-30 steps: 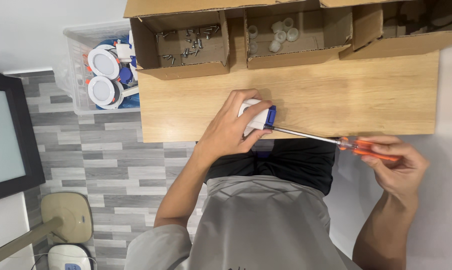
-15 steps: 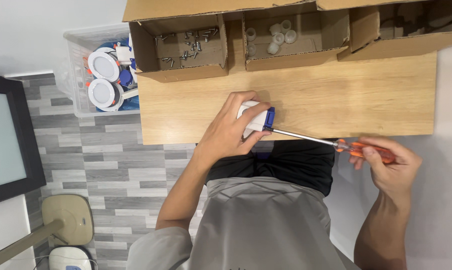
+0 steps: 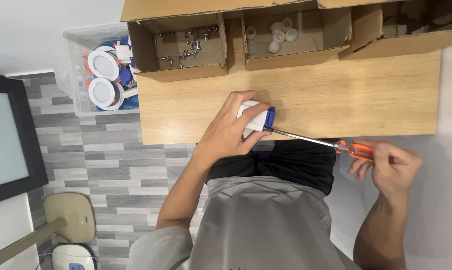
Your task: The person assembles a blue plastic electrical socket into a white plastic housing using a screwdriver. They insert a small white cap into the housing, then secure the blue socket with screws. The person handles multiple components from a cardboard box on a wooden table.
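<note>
Wooden surface (image 3: 336, 100) carries open cardboard boxes along its far edge; left hand (image 3: 229, 134) clamps a white-and-blue housing (image 3: 258, 118) near the front edge; right hand (image 3: 393, 167) pinches the orange-handled screwdriver (image 3: 353, 149), whose shaft runs leftward into the housing.

Three cardboard boxes (image 3: 178, 72), one screwdriver (image 3: 336, 146), one white-blue part (image 3: 256, 117), two round white lamps (image 3: 104, 64), one clear bin (image 3: 73, 65).

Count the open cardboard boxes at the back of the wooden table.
3: the screw box on the left, the white-cap box in the middle, the right box, partly cut off.
</note>
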